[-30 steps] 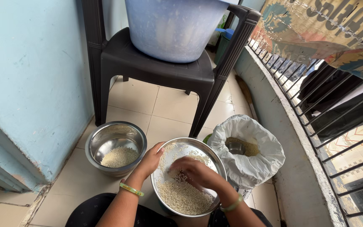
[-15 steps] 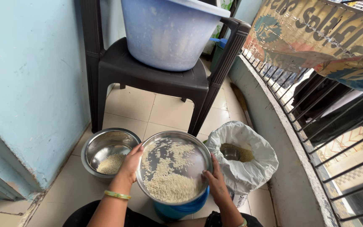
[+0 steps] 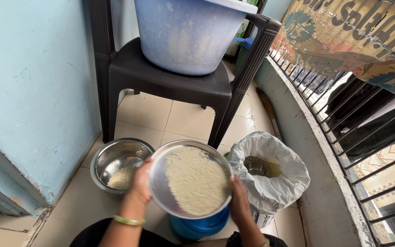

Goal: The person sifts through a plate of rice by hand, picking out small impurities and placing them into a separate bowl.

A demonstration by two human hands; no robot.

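Sitting front and centre is the black plastic chair (image 3: 161, 77), so I'm placing everything off that. The pale blue tub (image 3: 188, 32) is resting on its seat, biggest thing around. Down on the tiled floor (image 3: 188, 121), in front of the chair and off toward the railing side, a white sack (image 3: 270, 183) is standing open with brownish grain and a little metal cup (image 3: 255, 168) sitting inside.

Directly in front of the chair's front legs, the round steel plate (image 3: 190, 178) is being held up in the air, tilted, with a blurry sheet of pale grain (image 3: 197, 180) spreading over most of it. A blue container (image 3: 200, 225) is sitting just below it.

In front of the chair on the wall side, a steel bowl (image 3: 122, 164) is holding a small heap of the same pale grain, so I'm guessing some is already sorted, while the plateful is only partway done and the sack is far from used up.

The left hand (image 3: 140, 185) is clamped on the plate's wall-side rim, and the right hand (image 3: 239, 203) is gripping the opposite rim beside the sack.
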